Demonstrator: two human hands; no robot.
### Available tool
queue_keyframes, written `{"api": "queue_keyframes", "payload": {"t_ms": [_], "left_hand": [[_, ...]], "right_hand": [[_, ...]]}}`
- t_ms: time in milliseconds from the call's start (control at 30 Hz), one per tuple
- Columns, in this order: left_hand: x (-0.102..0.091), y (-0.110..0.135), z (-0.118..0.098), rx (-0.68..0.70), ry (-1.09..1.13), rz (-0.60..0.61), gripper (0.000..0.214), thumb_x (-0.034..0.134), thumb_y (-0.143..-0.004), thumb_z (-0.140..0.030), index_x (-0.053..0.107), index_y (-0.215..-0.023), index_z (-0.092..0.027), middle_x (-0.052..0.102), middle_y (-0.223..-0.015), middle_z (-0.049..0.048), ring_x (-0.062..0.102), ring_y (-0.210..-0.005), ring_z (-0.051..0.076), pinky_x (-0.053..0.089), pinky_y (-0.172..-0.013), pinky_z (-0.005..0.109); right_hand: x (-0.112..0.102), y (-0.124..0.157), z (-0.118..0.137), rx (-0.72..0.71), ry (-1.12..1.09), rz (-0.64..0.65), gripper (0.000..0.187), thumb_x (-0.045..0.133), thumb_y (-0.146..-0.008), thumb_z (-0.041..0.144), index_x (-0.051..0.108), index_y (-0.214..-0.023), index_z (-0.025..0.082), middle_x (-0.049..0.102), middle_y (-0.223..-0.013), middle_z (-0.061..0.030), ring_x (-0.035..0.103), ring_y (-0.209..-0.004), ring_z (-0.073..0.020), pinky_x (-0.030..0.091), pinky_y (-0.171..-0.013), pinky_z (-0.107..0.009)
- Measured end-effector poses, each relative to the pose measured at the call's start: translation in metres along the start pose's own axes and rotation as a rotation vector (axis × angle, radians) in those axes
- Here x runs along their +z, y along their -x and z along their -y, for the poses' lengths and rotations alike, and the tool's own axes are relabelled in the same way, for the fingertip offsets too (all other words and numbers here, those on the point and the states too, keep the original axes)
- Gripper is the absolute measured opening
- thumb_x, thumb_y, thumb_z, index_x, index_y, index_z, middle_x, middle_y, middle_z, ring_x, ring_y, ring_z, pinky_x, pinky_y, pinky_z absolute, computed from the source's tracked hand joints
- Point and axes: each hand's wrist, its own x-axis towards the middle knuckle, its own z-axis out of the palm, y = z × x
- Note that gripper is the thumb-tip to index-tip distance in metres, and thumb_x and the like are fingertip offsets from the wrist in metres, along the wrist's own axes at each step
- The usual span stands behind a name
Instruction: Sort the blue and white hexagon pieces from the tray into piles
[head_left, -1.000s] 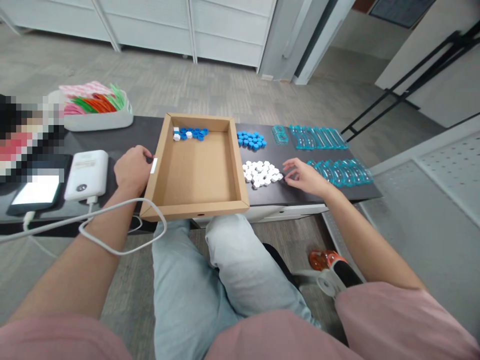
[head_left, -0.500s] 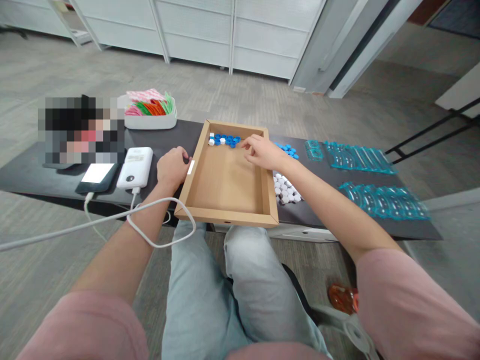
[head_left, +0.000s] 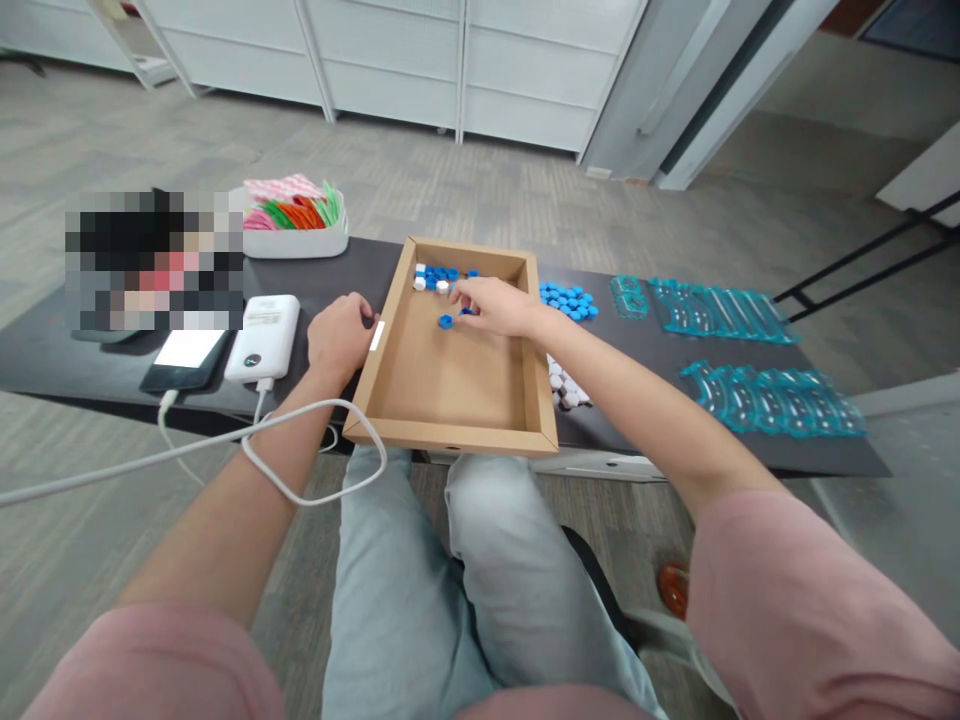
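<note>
Blue hex pc [head_left: 446, 322] has moved nr mid-tray since earlier, just apart from blue/white cluster [head_left: 430, 284]. L hand [head_left: 335, 335]: fingers curled by cardboard tray [head_left: 457, 390], grip unclear. R hand [head_left: 491, 303] over tray: fingers half-bent, hold unclear. Then blue hex pile [head_left: 568, 301], white hex pile [head_left: 566, 385], see-thru teal plastic [head_left: 724, 312].

White power bank [head_left: 262, 338] beside phone [head_left: 189, 348]

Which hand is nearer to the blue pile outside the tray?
Right. The right hand is over the cardboard tray, just across its right wall from the blue pile; the left hand is beside the tray's left wall, farther away.
</note>
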Motion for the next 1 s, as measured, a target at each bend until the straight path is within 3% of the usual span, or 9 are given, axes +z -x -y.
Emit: {"api": "queue_keyframes", "payload": {"t_ms": [133,300,467,567,700,833,1000], "left_hand": [[0.0,0.0,0.001,-0.008,-0.002,-0.009,0.022,0.068,-0.105,-0.032,0.079,-0.123,-0.024,0.083,-0.127,0.0148,0.078,-0.115,0.035,0.056,-0.095,0.042],[0.0,-0.002,0.004,-0.014,0.007,-0.004,0.018,0.067,-0.104,-0.03,0.078,-0.118,-0.024,0.083,-0.124,0.0133,0.077,-0.112,0.033,0.052,-0.088,0.038],[-0.002,-0.004,0.005,-0.037,-0.003,0.01,0.016,0.064,-0.105,-0.029,0.076,-0.114,-0.024,0.08,-0.117,0.0103,0.072,-0.103,0.028,0.044,-0.081,0.035],[-0.002,-0.005,0.006,-0.049,-0.029,0.044,0.016,0.058,-0.109,-0.027,0.073,-0.113,-0.022,0.08,-0.119,0.011,0.069,-0.102,0.027,0.04,-0.08,0.034],[-0.003,-0.01,0.008,-0.113,-0.075,0.056,0.011,0.059,-0.108,-0.026,0.069,-0.11,-0.025,0.082,-0.123,0.01,0.071,-0.109,0.028,0.04,-0.081,0.033],[-0.006,-0.012,0.006,-0.147,-0.109,0.072,0.005,0.061,-0.105,-0.029,0.066,-0.104,-0.027,0.084,-0.123,0.0102,0.074,-0.114,0.032,0.042,-0.082,0.033],[-0.011,-0.009,-0.002,-0.138,-0.131,0.057,0.009,0.059,-0.105,-0.03,0.058,-0.096,-0.029,0.084,-0.113,0.0097,0.076,-0.112,0.034,0.044,-0.082,0.034]], "right_hand": [[-0.035,0.067,-0.034,0.02,-0.133,-0.235,0.031,0.077,-0.105,0.031,0.085,-0.134,0.024,0.081,-0.135,-0.0134,0.079,-0.109,-0.0277,0.066,-0.099,-0.043],[-0.067,0.146,-0.111,0.333,-0.218,-0.572,0.024,0.078,-0.103,0.04,0.085,-0.121,0.027,0.082,-0.121,-0.0101,0.08,-0.101,-0.0281,0.068,-0.094,-0.045],[-0.059,0.163,-0.168,0.541,-0.194,-0.769,0.013,0.083,-0.096,0.035,0.076,-0.104,0.026,0.084,-0.103,-0.0083,0.079,-0.099,-0.0299,0.065,-0.102,-0.049],[-0.048,0.155,-0.182,0.608,-0.111,-0.726,0.016,0.086,-0.094,0.035,0.074,-0.1,0.026,0.084,-0.101,-0.0089,0.077,-0.099,-0.032,0.063,-0.102,-0.05],[-0.038,0.15,-0.19,0.691,0.043,-0.593,0.015,0.081,-0.102,0.041,0.077,-0.104,0.026,0.081,-0.096,-0.0111,0.075,-0.108,-0.0388,0.055,-0.11,-0.057],[-0.032,0.149,-0.185,0.687,0.132,-0.527,0.023,0.074,-0.109,0.045,0.08,-0.114,0.023,0.085,-0.105,-0.0164,0.072,-0.121,-0.0454,0.045,-0.118,-0.065],[-0.029,0.141,-0.175,0.654,0.105,-0.436,0.024,0.067,-0.114,0.043,0.083,-0.112,0.026,0.089,-0.117,-0.0163,0.068,-0.125,-0.0443,0.04,-0.119,-0.061]]}}
